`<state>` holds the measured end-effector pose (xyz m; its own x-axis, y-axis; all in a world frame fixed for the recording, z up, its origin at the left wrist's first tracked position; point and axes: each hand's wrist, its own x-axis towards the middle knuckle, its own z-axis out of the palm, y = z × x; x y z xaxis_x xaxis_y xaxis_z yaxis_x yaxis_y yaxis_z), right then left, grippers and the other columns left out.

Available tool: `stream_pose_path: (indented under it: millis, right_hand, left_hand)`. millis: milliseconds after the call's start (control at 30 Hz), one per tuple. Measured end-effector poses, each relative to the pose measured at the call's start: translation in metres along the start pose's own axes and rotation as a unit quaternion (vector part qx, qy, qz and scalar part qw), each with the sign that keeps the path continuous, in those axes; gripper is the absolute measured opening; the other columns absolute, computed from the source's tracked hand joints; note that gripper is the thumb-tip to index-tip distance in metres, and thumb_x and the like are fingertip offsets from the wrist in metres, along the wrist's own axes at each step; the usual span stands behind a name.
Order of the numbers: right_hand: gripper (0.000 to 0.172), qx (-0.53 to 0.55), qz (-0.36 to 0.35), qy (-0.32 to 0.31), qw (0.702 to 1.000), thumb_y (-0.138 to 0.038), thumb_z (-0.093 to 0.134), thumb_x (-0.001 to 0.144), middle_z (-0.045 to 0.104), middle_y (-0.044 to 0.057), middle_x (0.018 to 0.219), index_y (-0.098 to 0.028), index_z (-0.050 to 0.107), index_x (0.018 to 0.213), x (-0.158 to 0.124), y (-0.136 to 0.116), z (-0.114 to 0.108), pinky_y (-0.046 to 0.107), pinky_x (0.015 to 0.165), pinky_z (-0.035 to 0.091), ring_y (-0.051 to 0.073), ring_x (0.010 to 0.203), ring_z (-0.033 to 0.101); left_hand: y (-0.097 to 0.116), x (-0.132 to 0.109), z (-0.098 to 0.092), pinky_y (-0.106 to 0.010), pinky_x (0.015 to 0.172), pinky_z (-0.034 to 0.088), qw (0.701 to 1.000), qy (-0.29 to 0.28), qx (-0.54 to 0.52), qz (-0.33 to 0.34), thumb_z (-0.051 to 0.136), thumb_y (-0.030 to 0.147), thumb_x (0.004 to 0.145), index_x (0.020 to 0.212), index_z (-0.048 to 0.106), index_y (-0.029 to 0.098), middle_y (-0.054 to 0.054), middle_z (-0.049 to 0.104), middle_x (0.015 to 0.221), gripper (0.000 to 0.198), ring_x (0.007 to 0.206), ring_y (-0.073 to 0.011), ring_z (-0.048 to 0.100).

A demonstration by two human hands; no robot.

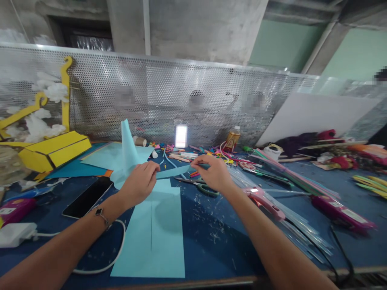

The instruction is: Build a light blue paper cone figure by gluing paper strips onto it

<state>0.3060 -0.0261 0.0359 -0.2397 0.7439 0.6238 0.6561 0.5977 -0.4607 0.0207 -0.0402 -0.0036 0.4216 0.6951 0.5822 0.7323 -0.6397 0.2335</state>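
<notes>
My left hand (139, 182) and my right hand (211, 173) both pinch a narrow light-blue paper strip (173, 171), stretched between them above the table. Under the hands lies a light-blue paper sheet (157, 233) with a slit cut down its middle. A light-blue paper cone (128, 143) stands upright just behind my left hand. Green-handled scissors (202, 186) lie on the table below my right hand.
A black phone (87, 197) and a white charger (15, 233) with cable lie at the left. A pink glue gun (263, 199) and clear plastic tubes (290, 209) lie to the right. A yellow box (53, 151), a lit phone (181, 136), a bottle (232, 139) and scraps crowd the back, against a perforated metal screen.
</notes>
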Motion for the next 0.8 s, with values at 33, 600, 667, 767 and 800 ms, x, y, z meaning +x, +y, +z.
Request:
stream_pose_path:
  millis: [33, 600, 667, 767, 800]
  right_hand:
    - [0.008, 0.001, 0.005, 0.004, 1.0, -0.025, 0.068, 0.087, 0.078, 0.001, 0.086, -0.026, 0.075, 0.083, 0.0, 0.0, -0.001, 0.037, 0.083, 0.053, 0.023, 0.085, 0.071]
    - [0.027, 0.258, 0.128, -0.014, 0.958, -0.041, 0.07, 0.083, 0.075, 0.005, 0.094, -0.021, 0.064, 0.101, -0.002, 0.021, 0.025, 0.031, 0.071, 0.054, 0.019, 0.08, 0.069]
    - [0.026, 0.302, 0.136, -0.076, 0.94, -0.04, 0.071, 0.083, 0.074, 0.004, 0.092, -0.022, 0.064, 0.101, -0.01, 0.01, 0.043, 0.029, 0.066, 0.053, 0.018, 0.076, 0.067]
    - [0.025, 0.344, 0.141, -0.157, 0.915, -0.04, 0.073, 0.083, 0.07, 0.002, 0.085, -0.021, 0.064, 0.098, -0.02, -0.005, 0.062, 0.026, 0.06, 0.048, 0.015, 0.068, 0.062]
    - [0.026, 0.352, 0.141, -0.177, 0.908, -0.04, 0.073, 0.083, 0.068, 0.001, 0.083, -0.021, 0.064, 0.098, -0.023, -0.008, 0.065, 0.026, 0.058, 0.047, 0.014, 0.066, 0.06]
  left_hand:
    - [0.0, 0.0, 0.0, -0.041, 0.082, 0.043, 1.0, 0.002, 0.0, -0.002, 0.039, 0.016, 0.099, 0.105, 0.053, 0.02, -0.006, 0.064, 0.098, 0.016, 0.091, -0.026, 0.061]
    - [0.003, -0.004, 0.01, -0.041, 0.086, 0.053, 0.964, -0.046, -0.234, -0.119, 0.058, 0.045, 0.097, 0.124, 0.055, 0.021, -0.009, 0.068, 0.111, 0.037, 0.101, -0.0253, 0.065]
    - [0.01, -0.003, 0.014, -0.04, 0.087, 0.055, 0.933, -0.058, -0.332, -0.127, 0.06, 0.051, 0.096, 0.126, 0.055, 0.02, -0.009, 0.069, 0.113, 0.043, 0.1, -0.0244, 0.067]
    - [0.012, -0.002, 0.018, -0.038, 0.081, 0.056, 0.884, -0.045, -0.441, -0.15, 0.063, 0.054, 0.094, 0.119, 0.055, 0.019, -0.007, 0.07, 0.101, 0.044, 0.088, -0.022, 0.069]
    - [0.011, -0.001, 0.019, -0.037, 0.078, 0.057, 0.87, -0.037, -0.466, -0.16, 0.066, 0.054, 0.093, 0.12, 0.054, 0.019, -0.006, 0.07, 0.098, 0.046, 0.083, -0.0209, 0.069]
